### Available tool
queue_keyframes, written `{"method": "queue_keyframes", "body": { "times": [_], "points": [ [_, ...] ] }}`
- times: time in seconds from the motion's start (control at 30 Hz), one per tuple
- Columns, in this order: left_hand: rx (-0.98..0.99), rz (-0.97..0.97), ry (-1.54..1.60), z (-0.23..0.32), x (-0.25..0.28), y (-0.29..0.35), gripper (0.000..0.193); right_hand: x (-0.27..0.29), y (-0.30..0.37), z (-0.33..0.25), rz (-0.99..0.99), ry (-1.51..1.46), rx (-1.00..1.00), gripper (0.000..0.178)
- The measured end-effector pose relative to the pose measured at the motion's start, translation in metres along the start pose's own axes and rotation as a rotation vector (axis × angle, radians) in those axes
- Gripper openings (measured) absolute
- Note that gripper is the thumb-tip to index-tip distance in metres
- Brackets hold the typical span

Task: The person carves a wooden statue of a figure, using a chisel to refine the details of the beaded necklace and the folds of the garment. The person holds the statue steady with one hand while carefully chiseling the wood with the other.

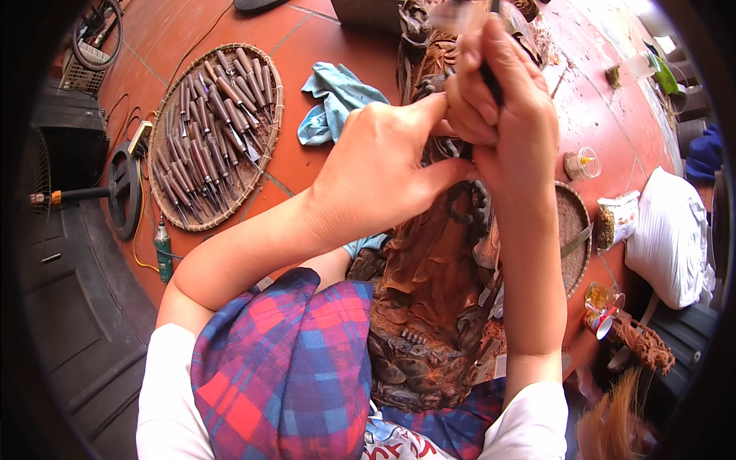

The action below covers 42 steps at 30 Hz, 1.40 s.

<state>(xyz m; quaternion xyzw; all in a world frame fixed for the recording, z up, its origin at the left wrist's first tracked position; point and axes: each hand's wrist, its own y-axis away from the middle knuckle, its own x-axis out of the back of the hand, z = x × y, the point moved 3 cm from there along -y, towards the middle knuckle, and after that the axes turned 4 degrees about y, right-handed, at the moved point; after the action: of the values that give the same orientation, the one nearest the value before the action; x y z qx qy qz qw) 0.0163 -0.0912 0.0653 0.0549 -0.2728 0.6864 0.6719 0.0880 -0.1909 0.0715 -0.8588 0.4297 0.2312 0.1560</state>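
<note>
My right hand (514, 100) is raised above the upper part of a carved reddish-brown wooden sculpture (425, 276). Its fingers are closed round a slim dark-handled tool (491, 83); the tool's upper end blurs at the top edge, so its kind is unclear. Crossing from the left, my left hand (383, 153) has bent fingers that meet the right hand's fingers, with the thumb beside the right wrist. What the left fingertips grip, if anything, is hidden. The sculpture lies lengthwise away from me, its near end by the plaid cloth (284, 368) on my lap.
Left on the red tiled floor, a round woven tray (280, 100) holds many wooden-handled carving tools. A blue cloth (330, 100) lies beside it, and a green rotary tool (163, 253) nearer me. At right are another woven tray (575, 230), a small tub (583, 163) and a white sack (667, 238).
</note>
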Motion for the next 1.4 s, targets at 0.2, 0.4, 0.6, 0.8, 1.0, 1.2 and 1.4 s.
{"method": "queue_keyframes", "body": {
  "times": [0.2, 0.4, 0.6, 0.8, 1.0, 1.2, 1.4],
  "points": [
    [0.089, -0.180, -0.046, 0.004, 0.001, -0.006, 0.029, 0.012, 0.001, 0.003, 0.076, 0.062, -0.026, 0.031],
    [-0.068, -0.281, -0.157, 0.016, -0.001, -0.011, 0.027, 0.004, 0.027, -0.021, 0.100, 0.054, 0.311, 0.037],
    [-0.090, -0.276, 0.069, -0.003, -0.006, -0.014, 0.027, 0.003, 0.021, -0.010, 0.199, 0.089, 0.216, 0.038],
    [-0.188, -0.338, -0.116, 0.010, -0.004, -0.019, 0.018, 0.021, 0.030, -0.011, 0.295, -0.087, 0.225, 0.036],
    [-0.122, -0.374, -0.170, 0.008, -0.007, -0.020, 0.018, 0.015, 0.026, -0.013, 0.346, -0.050, 0.315, 0.037],
    [-0.226, -0.292, -0.096, 0.001, -0.004, -0.011, 0.017, 0.012, 0.015, -0.004, 0.305, 0.032, 0.179, 0.037],
    [-0.231, -0.288, -0.183, 0.005, -0.007, -0.016, 0.019, 0.017, 0.025, -0.018, 0.267, -0.150, 0.382, 0.040]
  ]
}}
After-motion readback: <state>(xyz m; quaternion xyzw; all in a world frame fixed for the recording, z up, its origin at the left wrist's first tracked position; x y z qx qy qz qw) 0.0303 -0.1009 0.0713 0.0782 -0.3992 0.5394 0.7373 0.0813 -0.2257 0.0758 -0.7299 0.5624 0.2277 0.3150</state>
